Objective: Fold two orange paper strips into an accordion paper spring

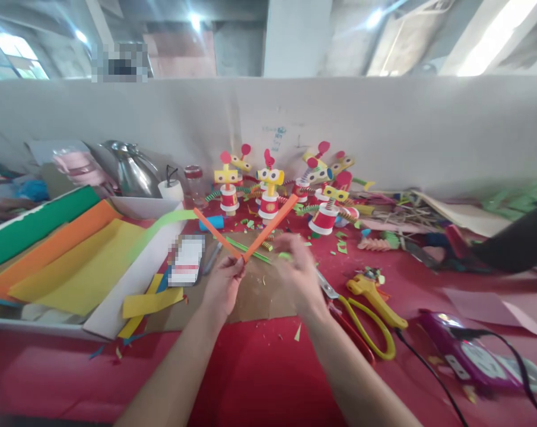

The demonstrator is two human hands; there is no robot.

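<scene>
My left hand pinches two orange paper strips where their ends meet, so they spread upward in a V. To the right, my right hand is blurred, with its fingers loosely apart and nothing visible in them. Below both hands lies a brown cardboard sheet. Thin green paper strips rest on it, behind the orange ones. Beyond stand several paper-cup figures with yellow heads, round eyes and springy folded arms.
A white box of coloured paper sits left, near a phone and yellow strips. At right lie yellow-handled scissors, a yellow glue gun with a cord, and a purple device. A metal jug stands back left.
</scene>
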